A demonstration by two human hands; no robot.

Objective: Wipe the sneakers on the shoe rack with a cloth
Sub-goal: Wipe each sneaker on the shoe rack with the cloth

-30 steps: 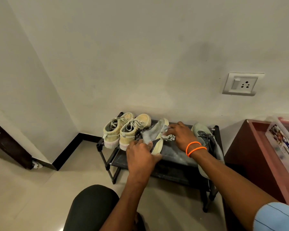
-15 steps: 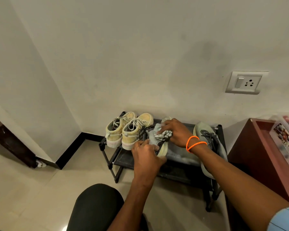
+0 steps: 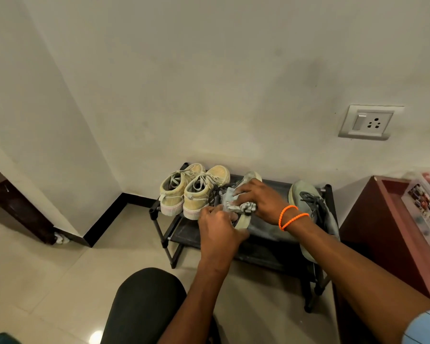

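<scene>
Your left hand (image 3: 217, 234) grips heel end of grey sneaker (image 3: 246, 194), fingers curled round it, shoe tipped on its side atop black shoe rack (image 3: 168, 240). Your right hand (image 3: 260, 198) presses crumpled cloth (image 3: 238, 207) onto sneaker's upper, fingers bent over cloth. Yellow sneaker pair (image 3: 191, 189) stands just left, touching side by side. Second grey sneaker (image 3: 310, 207) lies at rack's right end, behind your right forearm. Orange bands (image 3: 291, 217) circle right wrist.

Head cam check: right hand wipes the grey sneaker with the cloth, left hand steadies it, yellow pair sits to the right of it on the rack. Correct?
Not quite. In the head view the yellow pair sits to the left of the grey sneaker, not the right. The rest holds: the right hand presses the cloth on it, the left hand steadies it, on the rack.
</scene>
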